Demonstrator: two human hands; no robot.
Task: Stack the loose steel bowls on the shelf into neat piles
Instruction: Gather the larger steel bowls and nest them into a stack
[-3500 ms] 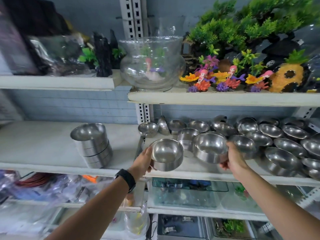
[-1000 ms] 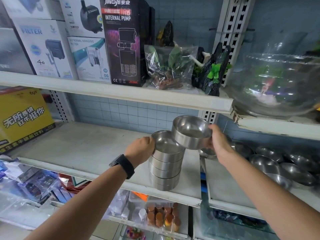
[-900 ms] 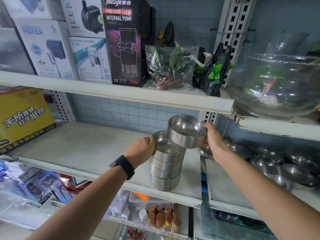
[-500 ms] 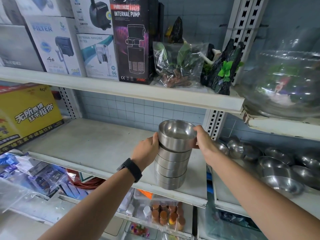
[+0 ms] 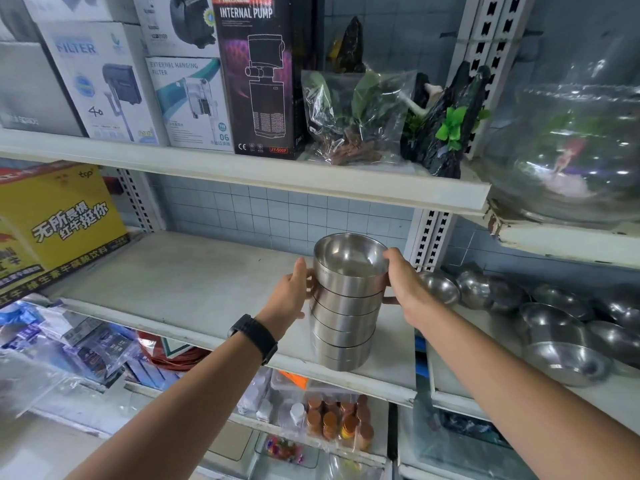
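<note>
On shelf (image 5: 194,289): bowl stack (image 5: 343,323) vertical, mouths up; L grip (image 5: 294,289), R grip (image 5: 405,287) clasp it.

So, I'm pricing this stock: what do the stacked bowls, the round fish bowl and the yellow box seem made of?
The stacked bowls look steel: brushed satin walls, soft grey reflections. The round fish bowl is probably clear glass, maybe plastic: see-through, bright glints. The yellow box is likely printed cardboard: flat faces, matte colour.

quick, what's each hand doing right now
left hand: closed, fingers curled round the upper part of the stack of steel bowls
right hand: closed, gripping the same stack from the other side
</note>
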